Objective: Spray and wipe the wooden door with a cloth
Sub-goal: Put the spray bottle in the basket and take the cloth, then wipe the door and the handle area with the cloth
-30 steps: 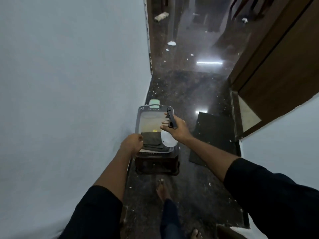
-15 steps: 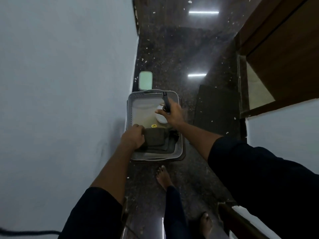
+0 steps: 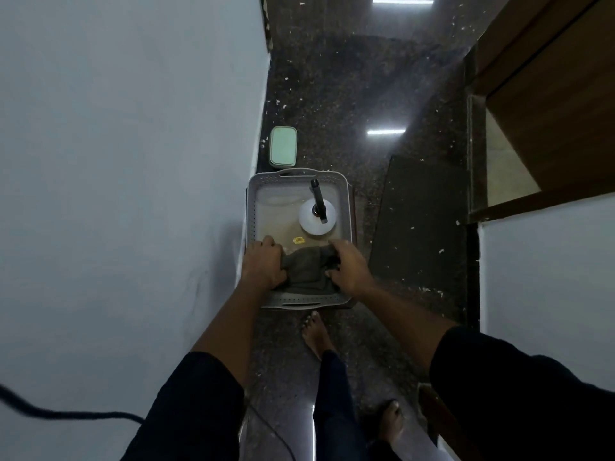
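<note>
Both hands curl onto the dark cloth (image 3: 307, 269) at the tray's (image 3: 253, 207) near edge: left hand (image 3: 264, 264) gripping its left side, right hand (image 3: 349, 267) its right. Lift it in one bunch; avoid knocking the spray bottle (image 3: 316, 212) near the far right corner. Door (image 3: 545, 104) is on your right.

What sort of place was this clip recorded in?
Most likely a narrow hallway in a home. A painted wall runs along a polished, speckled stone floor, a wooden door stands to one side, and a dark mat lies before it.
</note>
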